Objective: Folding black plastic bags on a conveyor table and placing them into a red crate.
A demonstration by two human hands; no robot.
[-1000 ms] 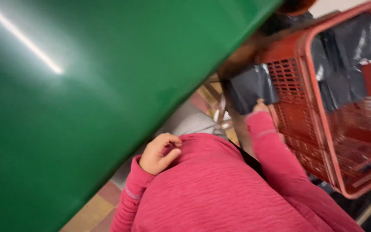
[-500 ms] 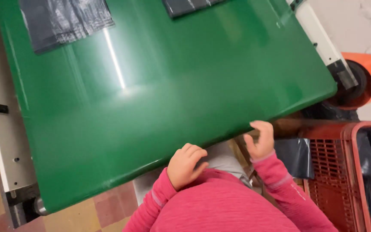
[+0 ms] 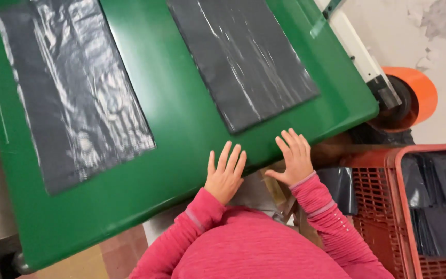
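Right now both hands lie flat and open at the near edge of the big green table. The left hand has its fingers spread wide and holds nothing. The right hand is spread too, with its fingertips up on the green edge, and it holds nothing. The two hands are near each other but do not touch.

Two flat black plastic bags lie on the table. The right black bag is the closest one. Its near corner sits just past the fingertips of both hands, but no finger touches it. The left black bag is farther off to the left, well apart from the hands. A strip of bare green runs between the two bags, and more bare green lies between the bags and the near edge.

To the right stands a red basket with more black bags inside it. It is close beside the right arm in its pink sleeve. Past the far right corner of the table sits an orange roll. A white machine part runs along the table's right side.
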